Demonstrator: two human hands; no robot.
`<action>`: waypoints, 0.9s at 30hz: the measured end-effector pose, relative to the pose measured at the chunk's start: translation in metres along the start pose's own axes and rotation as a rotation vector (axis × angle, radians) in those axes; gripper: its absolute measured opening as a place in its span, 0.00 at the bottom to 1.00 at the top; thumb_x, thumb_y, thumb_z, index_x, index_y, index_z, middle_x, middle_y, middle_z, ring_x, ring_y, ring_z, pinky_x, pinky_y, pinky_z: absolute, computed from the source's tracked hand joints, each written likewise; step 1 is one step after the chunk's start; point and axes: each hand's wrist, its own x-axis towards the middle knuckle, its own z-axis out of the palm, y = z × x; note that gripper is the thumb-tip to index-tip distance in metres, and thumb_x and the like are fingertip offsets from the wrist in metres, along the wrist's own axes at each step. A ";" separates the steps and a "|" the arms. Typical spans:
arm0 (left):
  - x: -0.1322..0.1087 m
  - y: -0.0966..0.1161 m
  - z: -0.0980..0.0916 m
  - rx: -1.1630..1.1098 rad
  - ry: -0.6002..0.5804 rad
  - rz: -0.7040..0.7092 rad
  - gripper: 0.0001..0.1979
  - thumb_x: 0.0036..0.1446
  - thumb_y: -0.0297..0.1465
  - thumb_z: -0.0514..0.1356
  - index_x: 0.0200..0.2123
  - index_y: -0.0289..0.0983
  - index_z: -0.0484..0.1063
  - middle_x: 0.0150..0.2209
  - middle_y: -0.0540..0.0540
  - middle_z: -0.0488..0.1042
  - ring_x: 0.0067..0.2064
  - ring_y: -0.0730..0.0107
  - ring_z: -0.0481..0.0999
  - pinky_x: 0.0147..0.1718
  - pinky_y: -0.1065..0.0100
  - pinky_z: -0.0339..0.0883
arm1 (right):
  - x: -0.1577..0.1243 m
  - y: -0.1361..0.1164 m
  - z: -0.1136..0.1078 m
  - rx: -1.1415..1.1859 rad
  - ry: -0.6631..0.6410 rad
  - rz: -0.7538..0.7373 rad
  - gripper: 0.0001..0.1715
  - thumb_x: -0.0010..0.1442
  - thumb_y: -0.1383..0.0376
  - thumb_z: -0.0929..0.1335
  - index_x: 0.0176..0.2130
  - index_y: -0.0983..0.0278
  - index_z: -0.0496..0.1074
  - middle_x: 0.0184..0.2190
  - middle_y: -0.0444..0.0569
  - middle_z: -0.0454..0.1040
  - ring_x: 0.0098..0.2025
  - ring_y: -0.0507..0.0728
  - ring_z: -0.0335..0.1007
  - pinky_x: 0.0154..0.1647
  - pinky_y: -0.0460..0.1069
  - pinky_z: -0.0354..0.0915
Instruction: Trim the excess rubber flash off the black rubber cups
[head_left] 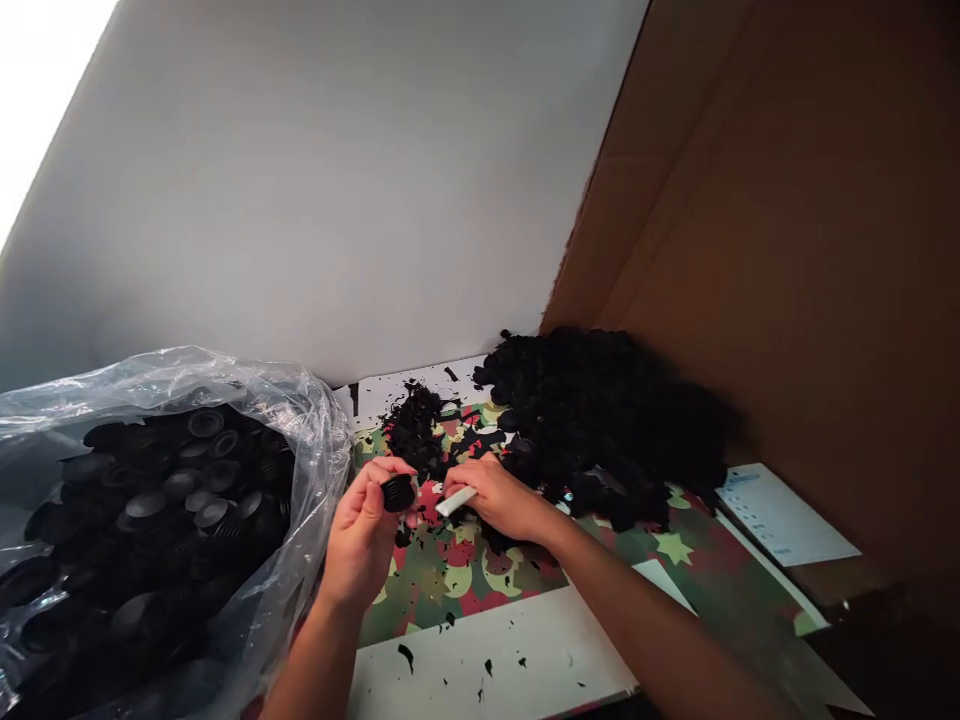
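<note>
Lower centre: left hand [365, 525] pinching black ribbed cap [397, 493]; right hand [491, 495], fingers curled round white stick [455, 501]. Lower left: clear plastic bag [319, 440] holding black caps [146, 505]. Right of centre: black heap [600, 420].

Two bare hands at work over a littered, camouflage-patterned sheet [409, 600].
The left hand [356, 540] pinches a round black piece [397, 493], while the right hand [491, 495], just beside it, grips a slim white stick [456, 501], perhaps a handle, though its far end is hard to make out. To the left, a clear plastic bag [319, 425] holds many black discs [146, 505] (a few catch the light). Beyond the hands lie a small heap of black shreds [416, 415] and, to its right, a larger dark pile [600, 420] near a brown cardboard wall [787, 250].
</note>
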 end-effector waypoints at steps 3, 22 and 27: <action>0.001 -0.009 0.000 0.063 0.033 0.004 0.17 0.59 0.44 0.64 0.30 0.35 0.74 0.39 0.44 0.72 0.32 0.71 0.71 0.34 0.69 0.68 | -0.004 -0.007 0.007 -0.127 0.043 -0.063 0.23 0.72 0.59 0.61 0.29 0.62 0.74 0.35 0.50 0.78 0.40 0.58 0.71 0.49 0.55 0.59; -0.005 -0.026 0.011 0.305 0.129 0.063 0.22 0.46 0.33 0.73 0.43 0.41 0.71 0.40 0.48 0.70 0.41 0.67 0.76 0.40 0.67 0.74 | -0.014 -0.045 0.010 0.312 0.375 -0.020 0.13 0.59 0.58 0.73 0.42 0.62 0.76 0.31 0.44 0.74 0.23 0.49 0.57 0.25 0.46 0.59; -0.004 -0.023 0.008 0.207 0.053 -0.043 0.15 0.48 0.40 0.72 0.27 0.36 0.72 0.38 0.46 0.67 0.40 0.66 0.72 0.41 0.64 0.73 | -0.013 -0.036 0.006 0.249 0.404 -0.152 0.10 0.63 0.67 0.69 0.41 0.58 0.80 0.35 0.47 0.76 0.36 0.55 0.73 0.37 0.49 0.69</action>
